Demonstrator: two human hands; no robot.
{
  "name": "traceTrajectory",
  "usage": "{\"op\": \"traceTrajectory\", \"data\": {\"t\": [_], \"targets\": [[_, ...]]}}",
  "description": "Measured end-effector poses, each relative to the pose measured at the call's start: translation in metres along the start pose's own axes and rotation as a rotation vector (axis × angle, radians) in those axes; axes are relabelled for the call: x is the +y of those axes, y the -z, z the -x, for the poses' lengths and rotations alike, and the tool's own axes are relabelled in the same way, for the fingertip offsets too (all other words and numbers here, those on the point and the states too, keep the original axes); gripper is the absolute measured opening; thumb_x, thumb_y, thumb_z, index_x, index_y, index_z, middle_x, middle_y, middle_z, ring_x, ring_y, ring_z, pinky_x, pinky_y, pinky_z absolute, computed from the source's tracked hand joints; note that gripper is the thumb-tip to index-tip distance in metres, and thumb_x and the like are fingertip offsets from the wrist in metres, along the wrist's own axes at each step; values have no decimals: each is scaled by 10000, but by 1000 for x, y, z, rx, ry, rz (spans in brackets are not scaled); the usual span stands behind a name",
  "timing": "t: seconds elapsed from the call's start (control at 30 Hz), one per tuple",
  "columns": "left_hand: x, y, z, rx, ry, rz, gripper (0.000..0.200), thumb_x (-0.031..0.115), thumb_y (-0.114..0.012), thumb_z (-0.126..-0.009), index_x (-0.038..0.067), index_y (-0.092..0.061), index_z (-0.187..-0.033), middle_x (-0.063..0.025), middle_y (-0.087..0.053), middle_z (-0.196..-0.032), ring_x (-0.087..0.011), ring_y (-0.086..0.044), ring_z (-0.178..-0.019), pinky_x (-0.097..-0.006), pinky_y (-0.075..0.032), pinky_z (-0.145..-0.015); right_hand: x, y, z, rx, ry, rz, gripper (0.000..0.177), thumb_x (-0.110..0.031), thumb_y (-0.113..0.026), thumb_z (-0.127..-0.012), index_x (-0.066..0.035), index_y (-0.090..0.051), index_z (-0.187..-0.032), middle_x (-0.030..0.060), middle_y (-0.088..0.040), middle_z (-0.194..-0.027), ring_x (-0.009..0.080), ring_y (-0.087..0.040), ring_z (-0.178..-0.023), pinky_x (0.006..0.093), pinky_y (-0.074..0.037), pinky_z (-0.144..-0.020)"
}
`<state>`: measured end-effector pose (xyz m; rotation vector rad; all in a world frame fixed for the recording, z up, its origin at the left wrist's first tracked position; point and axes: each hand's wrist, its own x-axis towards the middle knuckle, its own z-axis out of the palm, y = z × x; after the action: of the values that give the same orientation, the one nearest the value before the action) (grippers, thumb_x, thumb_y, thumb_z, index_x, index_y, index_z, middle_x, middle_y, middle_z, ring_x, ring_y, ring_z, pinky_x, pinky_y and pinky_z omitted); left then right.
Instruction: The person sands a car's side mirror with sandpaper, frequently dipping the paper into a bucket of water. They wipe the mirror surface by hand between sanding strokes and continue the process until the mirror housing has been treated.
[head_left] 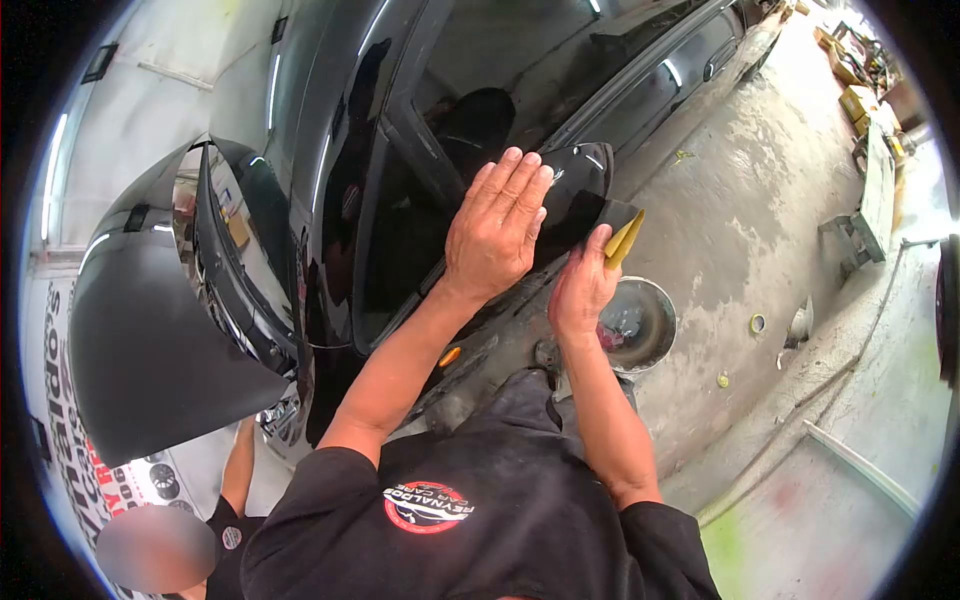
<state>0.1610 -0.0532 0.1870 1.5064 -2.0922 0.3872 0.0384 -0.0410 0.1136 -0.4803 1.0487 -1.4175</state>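
Observation:
My left hand (494,225) lies flat with its fingers stretched out, over the black side mirror (583,185) of a black car. Whether the palm presses on the mirror cannot be seen. My right hand (583,287) grips a folded piece of sandpaper (625,240), yellow on one face and dark on the other, just beside the mirror's outer end. Below that hand stands a round bucket (655,325) with liquid in it, partly hidden by the wrist.
The car's raised hood (160,330) stands at the left, with a co-worker (225,520) beneath its edge. A tape roll (758,323) lies on the stained concrete floor (740,220). A metal stand (875,200) and boxes (858,105) are at the right.

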Motion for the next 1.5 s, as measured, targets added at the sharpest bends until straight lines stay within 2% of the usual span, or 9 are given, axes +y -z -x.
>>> {"op": "traceTrajectory", "data": {"t": [0.03, 0.23, 0.5, 0.67, 0.83, 1.17, 1.2, 1.37, 1.5], "targets": [[0, 1, 0, -12, 11, 9, 400, 148, -600, -1000, 34, -632, -1382, -153, -615, -1437, -322, -519, -1404, -479, -388, -1175, 4, 2, -3, -21, 15, 70, 336, -330, -574, -1090, -102, -505, -852, -54, -440, -772, 71, -393, -691, 303, -379, -616], [1, 2, 0, -36, 4, -15, 377, 146, -570, -1025, 33, -637, -1379, -146, -612, -1449, -306, -514, -1418, -472, -376, -1192, 37, 7, 41, -113, 188, 295, 529, -148, -480, -1101, 73, -339, -1560, 226, -381, -1624, 268, -333, -1521, 366, -247, -1233], [0, -3, 0, -31, -10, -9, 364, 132, -543, -1044, 41, -637, -1384, -140, -615, -1445, -298, -511, -1421, -479, -369, -1196, 30, 1, 52, -150, 460, 383, 590, 44, -457, -1027, 87, -259, -1581, 303, -304, -1634, 366, -282, -1540, 404, -263, -1232], [0, -4, 2, -46, -2, -25, 375, 135, -535, -1048, 48, -623, -1403, -139, -613, -1448, -298, -509, -1423, -479, -359, -1203, 11, -6, -10, -93, 404, 268, 553, 23, -518, -1022, 68, -355, -1548, 281, -390, -1598, 385, -370, -1498, 416, -318, -1208], [1, -4, 1, -34, -9, -19, 369, 146, -528, -1054, 39, -629, -1392, -143, -611, -1451, -305, -508, -1423, -484, -363, -1199, 25, -7, 39, -129, 483, 345, 647, 67, -485, -993, 85, -230, -1588, 329, -203, -1656, 433, -221, -1546, 446, -244, -1243], [0, -3, -1, -15, -34, -29, 366, 122, -569, -1015, 20, -651, -1357, -160, -625, -1426, -332, -534, -1395, -486, -385, -1178, 17, -13, 22, -95, 503, 302, 575, -30, -435, -1075, 77, -219, -1598, 249, -272, -1670, 289, -254, -1555, 385, -220, -1243], [-1, -3, 0, -15, -36, -25, 366, 122, -568, -1016, 18, -650, -1357, -162, -625, -1425, -333, -534, -1395, -487, -386, -1177, 24, -10, 44, -108, 481, 281, 619, 51, -465, -1017, 62, -245, -1596, 298, -212, -1669, 384, -225, -1558, 425, -231, -1248], [-2, -4, 1, -7, -39, -24, 364, 129, -564, -1020, 17, -650, -1355, -163, -629, -1419, -334, -536, -1393, -489, -393, -1170, 13, -12, 9, -62, 301, 164, 547, -20, -475, -1055, 72, -307, -1568, 280, -314, -1636, 382, -309, -1527, 402, -274, -1230], [0, -2, 1, -32, -34, -39, 363, 141, -534, -1047, 26, -636, -1377, -158, -613, -1442, -327, -519, -1410, -493, -380, -1185, 7, -13, 8, -55, 508, 341, 538, -35, -503, -1048, 68, -342, -1551, 298, -324, -1620, 415, -335, -1504, 426, -333, -1206]]}}
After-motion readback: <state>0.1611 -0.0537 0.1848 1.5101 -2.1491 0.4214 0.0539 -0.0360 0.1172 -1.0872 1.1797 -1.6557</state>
